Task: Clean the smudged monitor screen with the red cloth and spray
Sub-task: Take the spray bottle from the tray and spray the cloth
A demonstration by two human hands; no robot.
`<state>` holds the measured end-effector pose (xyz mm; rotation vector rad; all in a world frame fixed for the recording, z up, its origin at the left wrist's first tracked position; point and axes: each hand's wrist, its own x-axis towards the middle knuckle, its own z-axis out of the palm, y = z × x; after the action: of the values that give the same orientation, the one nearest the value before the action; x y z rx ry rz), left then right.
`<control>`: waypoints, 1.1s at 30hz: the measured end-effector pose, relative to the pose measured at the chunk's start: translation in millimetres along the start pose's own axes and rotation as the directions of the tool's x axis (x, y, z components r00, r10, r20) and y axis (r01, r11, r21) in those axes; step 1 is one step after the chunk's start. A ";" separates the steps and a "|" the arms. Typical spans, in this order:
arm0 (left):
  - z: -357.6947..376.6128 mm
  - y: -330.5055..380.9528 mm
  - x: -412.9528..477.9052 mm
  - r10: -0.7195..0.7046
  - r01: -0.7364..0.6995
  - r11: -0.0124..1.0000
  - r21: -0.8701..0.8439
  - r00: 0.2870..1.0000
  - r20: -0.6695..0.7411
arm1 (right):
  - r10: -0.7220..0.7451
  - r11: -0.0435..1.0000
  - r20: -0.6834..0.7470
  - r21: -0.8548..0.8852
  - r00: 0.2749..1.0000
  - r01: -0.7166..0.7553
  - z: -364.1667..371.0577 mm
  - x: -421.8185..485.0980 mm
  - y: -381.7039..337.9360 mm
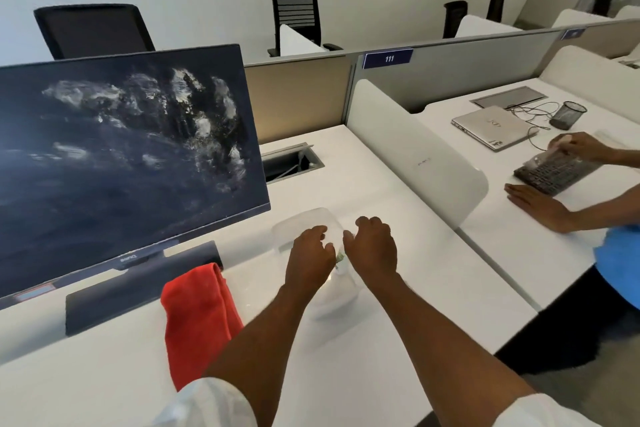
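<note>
**Both hands at the spray bottle; cloth and screen untouched**

Far left: monitor (121, 156) upright on the white desk (398, 204), screen dark and heavily streaked with whitish smudges across its upper and middle area. None of it looks wiped; cleaning judged not yet begun.

Below the screen: the dark stand base (138, 291). The red cloth (199, 315) lies folded, its upper end draped on the base's right end, the rest trailing toward the desk's near edge. Probably parked there to be within reach.

Centre: left hand (308, 253) and right hand (372, 246) close together over a clear spray bottle (332, 291), pale and hard to read against the desk. Fingers curled inward around its top; a small greenish part shows between them. Cannot tell whether they actually grip it or merely touch. Judged purpose: one hand steadies, the other works the nozzle.

A faint clear plastic shape sits just beyond the hands; identity uncertain.

Behind: open cable hatch (294, 161), well clear of the work.

Right, past the white divider (415, 156): another person's hands at a keyboard (554, 172), a closed laptop (491, 126), mesh cup (568, 114). Nothing blocks the path from bottle to screen.
</note>
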<state>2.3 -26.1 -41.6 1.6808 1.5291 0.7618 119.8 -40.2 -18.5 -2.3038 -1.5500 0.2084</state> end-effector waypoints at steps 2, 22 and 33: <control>7.0 -0.7 -0.3 0.002 -0.003 1.000 0.009 0.999 0.041 | 0.017 1.000 0.040 -0.008 0.999 -0.017 -0.7 1.6 6.8; 14.4 4.2 9.9 0.071 -0.078 0.988 -0.133 0.996 -0.058 | -0.216 0.966 0.038 0.153 0.976 0.208 -10.7 20.6 -14.6; -46.4 6.9 12.4 0.054 -0.106 0.982 -0.158 0.951 -0.304 | -0.379 0.882 -0.190 0.222 0.906 0.416 -17.0 15.3 -86.7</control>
<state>-30.3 -8.3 -10.5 1.5582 1.5496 1.2029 56.0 -0.4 30.5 -1.7178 -1.7644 0.1262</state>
